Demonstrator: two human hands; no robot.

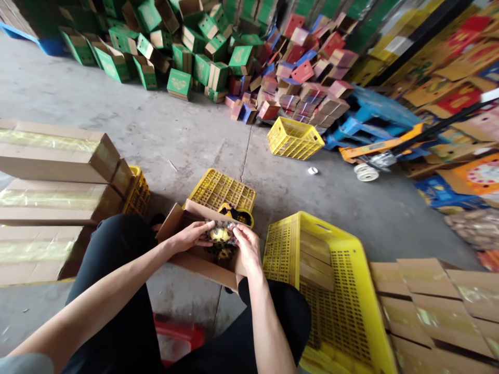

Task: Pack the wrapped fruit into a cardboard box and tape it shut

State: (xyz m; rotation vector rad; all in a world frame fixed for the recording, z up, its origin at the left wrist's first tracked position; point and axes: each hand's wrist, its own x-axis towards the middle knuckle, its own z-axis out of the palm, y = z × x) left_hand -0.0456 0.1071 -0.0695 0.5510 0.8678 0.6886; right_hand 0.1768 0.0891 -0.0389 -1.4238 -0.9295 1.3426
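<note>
Concrete floor below; left hand and right hand pinch a wrapped yellow item between their fingertips, above an open carton.

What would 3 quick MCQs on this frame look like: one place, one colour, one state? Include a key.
1. Where is the open cardboard box?
A. On the person's lap
B. On the pallet jack
C. Inside the green box pile

2. What colour is the perforated crate at the person's right?
A. Blue
B. Yellow
C. Red

3. What are the two hands doing?
A. Hanging free at the sides
B. Both touching a small wrapped yellow item over the box
C. Lifting a crate

Key: 1 A, the box rests across the dark-trousered knees. 2 B, its walls are plainly yellow. 3 B, the left hand and right hand meet on the item.
</note>
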